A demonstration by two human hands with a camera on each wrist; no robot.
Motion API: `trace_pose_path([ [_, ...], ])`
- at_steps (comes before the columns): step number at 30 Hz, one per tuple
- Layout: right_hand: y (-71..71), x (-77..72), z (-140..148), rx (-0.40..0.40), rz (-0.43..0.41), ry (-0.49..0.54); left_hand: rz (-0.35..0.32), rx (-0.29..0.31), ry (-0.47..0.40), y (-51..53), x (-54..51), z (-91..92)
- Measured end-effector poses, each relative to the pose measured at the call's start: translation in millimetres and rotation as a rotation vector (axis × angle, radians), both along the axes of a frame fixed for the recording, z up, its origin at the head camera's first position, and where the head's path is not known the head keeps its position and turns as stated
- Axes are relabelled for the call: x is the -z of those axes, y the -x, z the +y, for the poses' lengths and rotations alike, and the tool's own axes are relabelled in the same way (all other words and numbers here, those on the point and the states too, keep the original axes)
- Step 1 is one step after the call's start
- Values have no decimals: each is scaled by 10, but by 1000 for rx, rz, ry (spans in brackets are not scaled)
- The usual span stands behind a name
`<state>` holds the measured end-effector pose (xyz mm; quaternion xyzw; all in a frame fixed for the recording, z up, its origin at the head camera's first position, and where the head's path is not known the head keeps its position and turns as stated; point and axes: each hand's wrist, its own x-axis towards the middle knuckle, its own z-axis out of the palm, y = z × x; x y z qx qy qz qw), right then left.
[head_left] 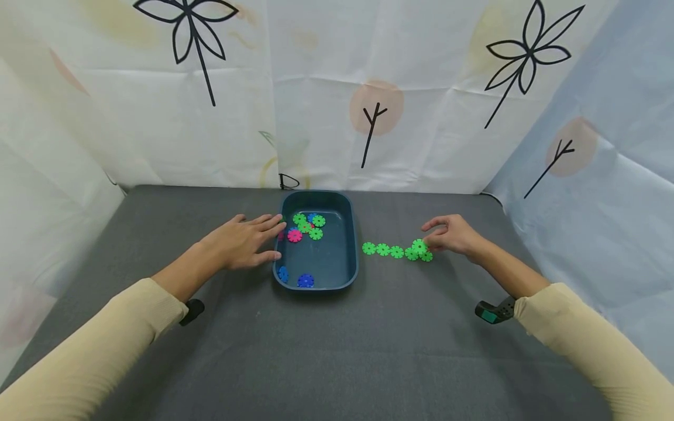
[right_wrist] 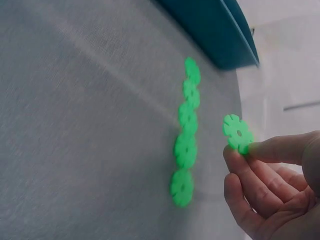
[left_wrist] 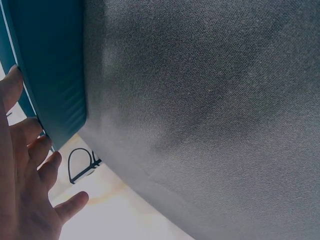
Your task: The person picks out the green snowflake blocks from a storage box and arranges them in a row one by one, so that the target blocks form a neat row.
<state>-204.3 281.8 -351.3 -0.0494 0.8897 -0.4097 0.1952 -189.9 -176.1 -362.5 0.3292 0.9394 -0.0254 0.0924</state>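
My right hand [head_left: 451, 235] pinches a green notched plastic disc [right_wrist: 234, 131] between thumb and fingertips, raised off the table. Beneath and left of it, several matching green discs [head_left: 396, 252] lie in a line on the grey cloth, running toward the tray. The dark blue tray [head_left: 329, 266] stands left of that line. Its left rim is touched by my left hand [head_left: 237, 242], whose fingers are spread and fairly straight. Inside the tray lie a cluster of green discs [head_left: 304, 226], a pink disc [head_left: 295, 235] and some blue discs [head_left: 305, 280]. My left fingers partly cover its left edge.
Grey cloth [head_left: 337, 356] covers the table. A white printed curtain [head_left: 316, 99] rises along the back edge, with more curtain at both sides. A dark wrist device [head_left: 495, 311] sits by the right sleeve, and another [head_left: 192, 311] by the left.
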Motion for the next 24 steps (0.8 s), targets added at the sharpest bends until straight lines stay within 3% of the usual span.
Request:
trace_pose_path([
  [13,-49,282,434,111,11,19,13,8,-1,-16,-13,-8],
  [24,-34,454,563,198,-15,62,11,10,-2,-15,-6,-6],
])
